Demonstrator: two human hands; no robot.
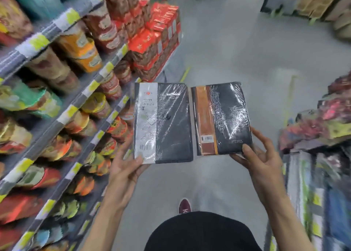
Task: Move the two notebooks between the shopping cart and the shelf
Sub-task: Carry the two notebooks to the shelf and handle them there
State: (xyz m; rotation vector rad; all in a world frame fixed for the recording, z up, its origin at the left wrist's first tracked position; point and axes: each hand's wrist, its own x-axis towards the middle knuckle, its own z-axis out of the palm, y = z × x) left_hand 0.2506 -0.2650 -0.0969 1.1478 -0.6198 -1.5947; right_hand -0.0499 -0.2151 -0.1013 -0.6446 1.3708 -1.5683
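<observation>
The left grip [125, 167] is pinching the grey-banded notebook [163, 123], the right grip [260, 155] the brown-banded notebook [222, 118]; both black covers are glinting in shrink-wrap above grey floor [247, 51], beside shelves [76, 104].

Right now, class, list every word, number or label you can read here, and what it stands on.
"notebook": black cover of the wrapped black notebook with a white band, gripped by the left hand.
Its white band's print and barcode: too blurred.
Black notebook with a brown band, in the right hand: small print unreadable.
Yellow shelf-edge tags: blurred.
</observation>
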